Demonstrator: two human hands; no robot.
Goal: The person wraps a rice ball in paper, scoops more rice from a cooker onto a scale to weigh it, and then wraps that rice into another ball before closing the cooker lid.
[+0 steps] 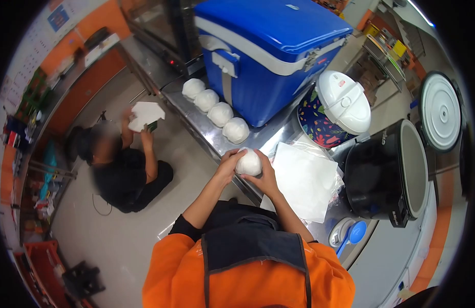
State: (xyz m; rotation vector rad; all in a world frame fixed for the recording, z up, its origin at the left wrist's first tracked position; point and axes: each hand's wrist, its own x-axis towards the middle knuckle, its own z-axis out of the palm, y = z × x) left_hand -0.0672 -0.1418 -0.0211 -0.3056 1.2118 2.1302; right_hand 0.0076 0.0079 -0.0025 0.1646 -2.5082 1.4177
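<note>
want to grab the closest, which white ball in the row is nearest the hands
The ball at the row's lower right end in view; the other three run up and left from it, each farther off.

Shiny metal counter [263, 137]: four round white bundles [220, 114] in a row, blue plastic cooler [247, 90], white-lidded navy floral container [319, 123], black cylindrical pot [373, 174], flat white sheets [304, 179].

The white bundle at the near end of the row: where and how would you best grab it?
Probably cup the white bundle around its rounded sides, coming from above on the person's side: it shows no handle, the next bundle sits close on its far side, and the blue cooler stands beside the row.
</note>
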